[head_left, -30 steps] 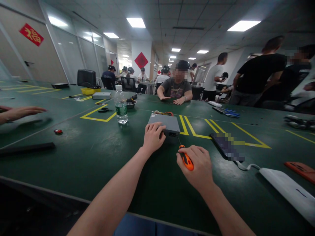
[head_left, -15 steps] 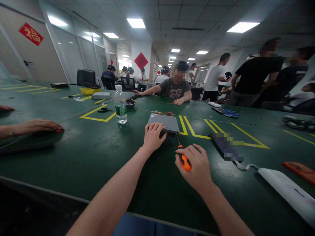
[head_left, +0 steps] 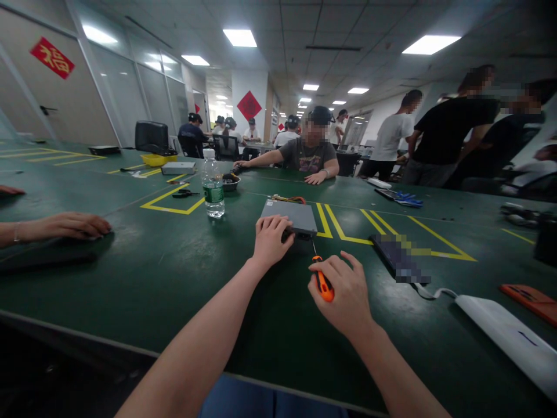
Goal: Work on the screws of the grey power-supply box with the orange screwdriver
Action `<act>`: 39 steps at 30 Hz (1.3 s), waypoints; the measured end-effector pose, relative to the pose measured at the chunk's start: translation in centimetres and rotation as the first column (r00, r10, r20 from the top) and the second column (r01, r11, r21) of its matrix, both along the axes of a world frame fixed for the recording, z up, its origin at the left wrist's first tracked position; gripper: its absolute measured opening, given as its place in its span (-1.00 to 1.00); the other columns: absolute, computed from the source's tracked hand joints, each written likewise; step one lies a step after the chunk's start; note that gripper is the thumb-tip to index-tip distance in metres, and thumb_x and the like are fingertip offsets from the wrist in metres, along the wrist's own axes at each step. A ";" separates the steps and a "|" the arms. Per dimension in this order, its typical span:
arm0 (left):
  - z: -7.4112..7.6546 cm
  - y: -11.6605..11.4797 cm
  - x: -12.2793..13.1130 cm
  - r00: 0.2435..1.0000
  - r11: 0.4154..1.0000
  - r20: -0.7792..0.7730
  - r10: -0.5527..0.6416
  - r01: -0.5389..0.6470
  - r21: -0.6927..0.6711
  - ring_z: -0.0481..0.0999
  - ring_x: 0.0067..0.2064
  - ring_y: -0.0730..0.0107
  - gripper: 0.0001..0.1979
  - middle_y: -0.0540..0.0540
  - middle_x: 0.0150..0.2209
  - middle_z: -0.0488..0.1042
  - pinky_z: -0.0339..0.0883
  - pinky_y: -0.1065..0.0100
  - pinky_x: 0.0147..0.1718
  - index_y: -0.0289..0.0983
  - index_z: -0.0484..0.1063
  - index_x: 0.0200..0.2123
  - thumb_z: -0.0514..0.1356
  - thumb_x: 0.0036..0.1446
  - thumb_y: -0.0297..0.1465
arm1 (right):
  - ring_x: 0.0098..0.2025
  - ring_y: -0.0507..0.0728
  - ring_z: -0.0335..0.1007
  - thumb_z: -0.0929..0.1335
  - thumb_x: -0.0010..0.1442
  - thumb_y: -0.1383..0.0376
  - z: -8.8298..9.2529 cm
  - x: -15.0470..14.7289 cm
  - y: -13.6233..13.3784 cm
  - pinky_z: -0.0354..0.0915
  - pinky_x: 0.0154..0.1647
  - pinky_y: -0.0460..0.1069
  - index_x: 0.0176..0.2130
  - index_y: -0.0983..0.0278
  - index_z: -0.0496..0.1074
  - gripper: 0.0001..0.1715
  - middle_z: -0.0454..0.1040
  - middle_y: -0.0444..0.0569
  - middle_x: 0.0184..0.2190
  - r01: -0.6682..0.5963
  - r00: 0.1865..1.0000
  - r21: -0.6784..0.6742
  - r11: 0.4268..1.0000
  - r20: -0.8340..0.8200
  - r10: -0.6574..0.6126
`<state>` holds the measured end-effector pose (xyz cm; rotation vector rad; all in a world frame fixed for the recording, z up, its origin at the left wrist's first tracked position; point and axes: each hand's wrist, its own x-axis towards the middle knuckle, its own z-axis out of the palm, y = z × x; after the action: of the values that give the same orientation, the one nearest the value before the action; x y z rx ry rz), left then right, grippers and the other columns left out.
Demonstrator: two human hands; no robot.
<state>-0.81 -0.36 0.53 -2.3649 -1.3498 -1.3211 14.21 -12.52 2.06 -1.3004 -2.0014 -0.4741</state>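
Note:
A flat grey metal box (head_left: 296, 216) with coloured wires at its far edge lies on the green table (head_left: 152, 273). My left hand (head_left: 270, 239) rests on the box's near left corner, fingers curled over its edge. My right hand (head_left: 343, 293) is closed round the orange handle of a screwdriver (head_left: 322, 284), whose thin shaft points at the box's near side.
A water bottle (head_left: 213, 187) stands left of the box. A dark phone (head_left: 399, 258), a white power strip (head_left: 505, 334) and an orange item (head_left: 528, 299) lie to the right. Another person's hand (head_left: 69, 225) rests at left; a person (head_left: 310, 154) sits opposite.
My right hand with the screwdriver has shifted slightly toward the box. The other person's hand at left came down onto the table over the small red item. The person opposite stretched an arm out.

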 end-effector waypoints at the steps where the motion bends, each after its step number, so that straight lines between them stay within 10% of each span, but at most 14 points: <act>1: 0.0 0.0 0.0 1.000 1.000 -0.001 -0.001 0.001 -0.003 0.23 0.08 0.22 -0.75 -0.03 -0.02 0.40 -0.06 0.15 0.06 -0.13 0.34 -0.14 0.15 0.05 -0.35 | -0.34 0.07 0.34 0.27 0.08 0.31 0.0 0.1 0.1 0.02 0.07 0.16 -0.32 0.23 0.37 -0.89 0.40 -0.12 -0.43 0.005 1.000 0.008 1.000 -0.012 -0.005; 39: 0.0 -0.1 -0.2 1.000 1.000 -0.019 0.002 -0.001 0.011 0.23 0.08 0.23 -0.76 -0.03 -0.03 0.40 -0.05 0.15 0.06 -0.15 0.34 -0.15 0.13 0.06 -0.35 | -0.39 0.06 0.33 0.27 0.15 0.25 -0.8 -1.8 1.2 0.16 -0.18 0.03 -0.22 0.28 0.31 -0.81 0.43 -0.08 -0.42 -0.066 0.990 0.044 0.997 -0.118 0.071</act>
<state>-1.00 -0.44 0.54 -2.3624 -1.3351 -1.2995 12.41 -11.33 1.24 -1.2029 -1.9209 -0.3932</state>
